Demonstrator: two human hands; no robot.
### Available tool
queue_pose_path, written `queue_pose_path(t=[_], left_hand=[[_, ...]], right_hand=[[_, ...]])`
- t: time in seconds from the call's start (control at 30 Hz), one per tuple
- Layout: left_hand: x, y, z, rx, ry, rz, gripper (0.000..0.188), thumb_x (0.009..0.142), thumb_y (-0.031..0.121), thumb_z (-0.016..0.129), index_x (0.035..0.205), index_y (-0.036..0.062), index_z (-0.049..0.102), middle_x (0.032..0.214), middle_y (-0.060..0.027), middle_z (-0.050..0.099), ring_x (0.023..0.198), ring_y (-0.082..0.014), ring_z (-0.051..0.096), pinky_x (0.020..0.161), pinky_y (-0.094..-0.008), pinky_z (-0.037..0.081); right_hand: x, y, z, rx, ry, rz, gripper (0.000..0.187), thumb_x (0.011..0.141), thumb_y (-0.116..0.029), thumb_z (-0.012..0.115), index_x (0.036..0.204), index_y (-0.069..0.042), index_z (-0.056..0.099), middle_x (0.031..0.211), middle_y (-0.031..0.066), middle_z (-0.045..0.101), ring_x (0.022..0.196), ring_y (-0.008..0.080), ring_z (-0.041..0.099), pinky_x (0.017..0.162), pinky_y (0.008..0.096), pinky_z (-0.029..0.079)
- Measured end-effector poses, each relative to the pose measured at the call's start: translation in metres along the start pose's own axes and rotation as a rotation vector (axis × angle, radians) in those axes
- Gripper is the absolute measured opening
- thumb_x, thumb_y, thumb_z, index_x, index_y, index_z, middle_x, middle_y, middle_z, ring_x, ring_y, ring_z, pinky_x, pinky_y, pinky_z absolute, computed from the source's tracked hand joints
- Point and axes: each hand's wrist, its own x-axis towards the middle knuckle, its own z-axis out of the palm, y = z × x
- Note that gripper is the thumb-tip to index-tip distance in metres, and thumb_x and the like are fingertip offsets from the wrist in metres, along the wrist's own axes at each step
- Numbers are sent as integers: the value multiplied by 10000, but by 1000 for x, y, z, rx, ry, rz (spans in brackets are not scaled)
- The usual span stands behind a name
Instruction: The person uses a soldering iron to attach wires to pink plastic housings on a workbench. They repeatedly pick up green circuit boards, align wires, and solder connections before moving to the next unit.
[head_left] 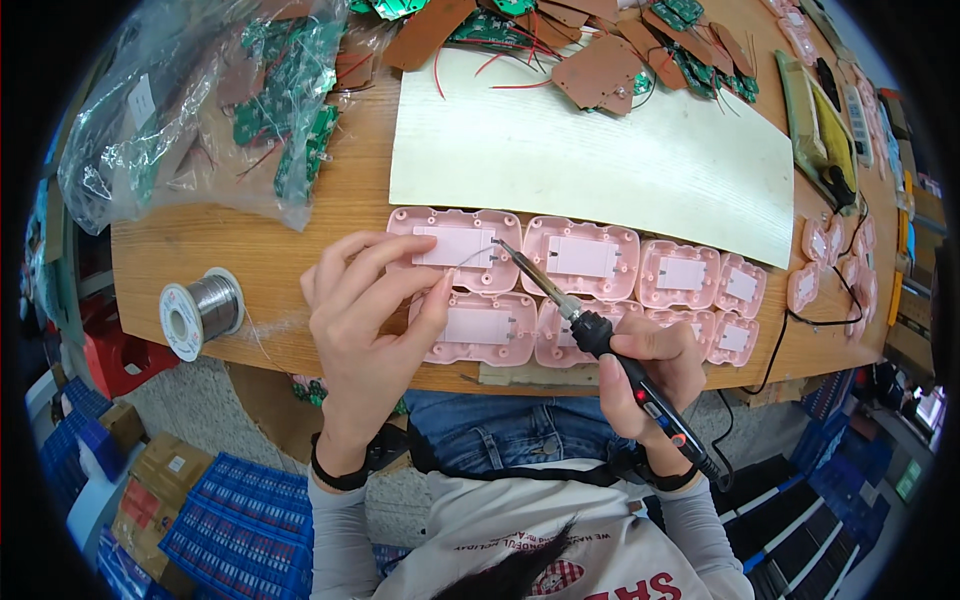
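My right hand (pixel 655 370) grips a black soldering iron (pixel 592 332), its metal tip slanting up and left to the battery contact of the upper left pink plastic shell (pixel 455 245). Between thumb and fingers of my left hand (pixel 372 320) is a thin solder wire (pixel 472 257), its end close to the iron's tip. Whether tip and wire touch, I cannot tell. More pink shells (pixel 582 258) lie open side up in two rows along the table's near edge. A spool of solder wire (pixel 203 312) rests at the left, a strand trailing from it.
A clear plastic bag (pixel 215 110) of green circuit boards lies far left. Brown and green boards with red and black wires (pixel 600 72) pile up beyond a white board (pixel 590 150). The iron's black cord (pixel 775 350) runs to the right, near more pink parts (pixel 803 287).
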Motion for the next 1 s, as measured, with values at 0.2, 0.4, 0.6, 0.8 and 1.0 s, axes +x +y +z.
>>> queue_pose_path(t=[0.2, 0.4, 0.6, 0.8, 1.0], left_hand=[[0, -1, 0, 16, -4, 3, 85, 665, 80, 710, 731, 81, 657, 915, -23, 660, 945, -219, 551, 823, -326, 330], [2, 1, -1, 32, -12, 14, 86, 663, 82, 709, 732, 82, 658, 912, -26, 655, 941, -219, 550, 811, -326, 327], [4, 2, -2, 49, -29, 25, 90, 661, 80, 710, 735, 83, 658, 912, -25, 653, 937, -218, 551, 806, -328, 325], [0, 2, -4, -7, 0, 15, 98, 663, 65, 705, 740, 80, 648, 936, -36, 655, 943, -223, 570, 804, -327, 344], [-6, 10, -9, -29, -50, -14, 112, 672, 13, 691, 758, 50, 630, 944, -67, 664, 935, -223, 596, 830, -319, 377]], right_hand=[[3, 0, 1, -13, -22, -15, 234, 697, 12, 665, 871, 9, 509, 517, 36, 483, 409, 86, 433, 397, 211, 312], [5, -2, 1, -17, -23, -27, 230, 682, 17, 669, 858, 8, 522, 533, 47, 503, 429, 105, 464, 402, 223, 329], [8, -5, 1, -51, -33, -56, 224, 658, 26, 669, 836, 9, 534, 541, 52, 508, 430, 128, 478, 401, 234, 345], [9, -7, -1, -45, -34, -79, 215, 673, 21, 660, 838, 12, 523, 536, 57, 492, 423, 130, 455, 397, 243, 319], [1, -7, -6, 50, 54, -51, 178, 737, -3, 623, 859, 21, 495, 520, 36, 437, 412, 88, 352, 391, 247, 233]])
